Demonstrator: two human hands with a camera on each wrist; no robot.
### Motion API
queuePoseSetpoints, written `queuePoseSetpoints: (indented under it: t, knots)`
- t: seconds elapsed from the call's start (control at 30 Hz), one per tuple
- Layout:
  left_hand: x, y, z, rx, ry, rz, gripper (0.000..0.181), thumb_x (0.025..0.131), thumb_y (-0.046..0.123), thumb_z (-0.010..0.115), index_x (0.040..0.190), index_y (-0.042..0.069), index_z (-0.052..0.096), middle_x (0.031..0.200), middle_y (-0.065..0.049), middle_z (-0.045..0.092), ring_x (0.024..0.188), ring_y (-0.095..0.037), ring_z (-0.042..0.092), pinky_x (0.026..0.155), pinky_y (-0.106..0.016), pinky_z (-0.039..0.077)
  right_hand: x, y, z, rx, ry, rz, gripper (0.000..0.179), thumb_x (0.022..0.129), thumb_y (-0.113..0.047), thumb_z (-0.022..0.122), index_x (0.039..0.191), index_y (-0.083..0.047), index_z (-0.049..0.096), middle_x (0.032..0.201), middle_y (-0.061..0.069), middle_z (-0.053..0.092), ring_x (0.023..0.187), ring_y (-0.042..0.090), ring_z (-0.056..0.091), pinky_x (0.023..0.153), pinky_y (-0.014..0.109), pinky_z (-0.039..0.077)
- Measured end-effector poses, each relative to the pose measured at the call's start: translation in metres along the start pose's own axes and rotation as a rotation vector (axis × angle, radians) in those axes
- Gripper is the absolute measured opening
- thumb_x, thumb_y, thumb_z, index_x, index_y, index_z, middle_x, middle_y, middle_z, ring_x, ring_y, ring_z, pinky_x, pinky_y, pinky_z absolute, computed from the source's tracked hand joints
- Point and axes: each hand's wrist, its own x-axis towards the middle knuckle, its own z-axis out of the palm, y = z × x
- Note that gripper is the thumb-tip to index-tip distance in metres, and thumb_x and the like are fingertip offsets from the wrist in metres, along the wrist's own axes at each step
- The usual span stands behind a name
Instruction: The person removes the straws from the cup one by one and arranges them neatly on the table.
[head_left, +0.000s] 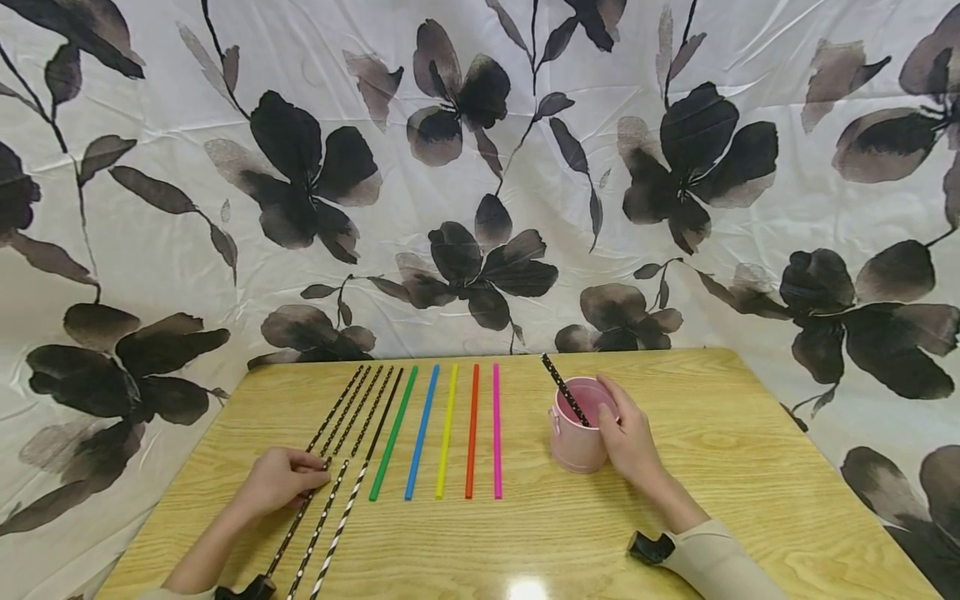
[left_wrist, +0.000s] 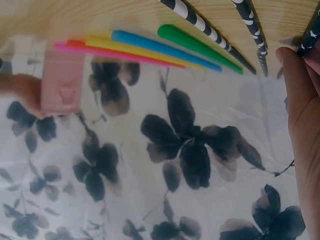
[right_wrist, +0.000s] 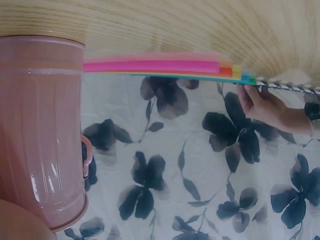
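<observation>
My right hand [head_left: 630, 433] grips a small pink bucket [head_left: 576, 450] by its right side, thumb at the rim. A black straw with white dots [head_left: 558, 382] leans inside the bucket, its upper end sticking out to the left. In the right wrist view the ribbed pink bucket [right_wrist: 42, 125] stands close, with a small side handle. On the table's left, my left hand [head_left: 281, 481] pinches the upper end of a black straw with white marks [head_left: 288, 533]. The left wrist view shows the fingers [left_wrist: 295, 75] at that patterned straw [left_wrist: 311, 32].
Right of the left hand lie a white-marked black straw [head_left: 318, 525] and a striped one [head_left: 341, 525]. Several black straws [head_left: 367, 408] lie behind. Further right come green [head_left: 393, 433], blue [head_left: 422, 433], yellow [head_left: 447, 433], red [head_left: 472, 433] and pink [head_left: 497, 433] straws. Floral cloth [head_left: 465, 192] hangs behind.
</observation>
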Motion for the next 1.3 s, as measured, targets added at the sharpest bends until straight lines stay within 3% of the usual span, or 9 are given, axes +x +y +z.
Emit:
queuePoseSetpoints:
  t: [0.17,1.3]
  knots:
    - [-0.001,0.003,0.002,0.018,0.004,0.009,0.032,0.070,0.020,0.074,0.095,0.001,0.065,0.074,-0.003,0.062,0.060,-0.017,0.058,0.048,-0.031,0.050,-0.001,0.031,0.004,-0.020,-0.004,-0.013,0.041,0.090,-0.012,0.044,0.131,-0.005,0.040,0.127,0.010,0.046,0.111,0.025,0.046,0.088,0.045,0.040]
    - [-0.003,0.005,0.003,0.058,0.019,0.001,0.036,0.070,0.024,0.074,0.097,0.002,0.064,0.073,-0.005,0.056,0.058,-0.016,0.055,0.048,-0.029,0.049,0.001,0.030,0.005,-0.009,-0.006,0.014,0.041,0.090,-0.013,0.044,0.131,-0.010,0.041,0.126,0.008,0.046,0.111,0.023,0.046,0.088,0.044,0.040]
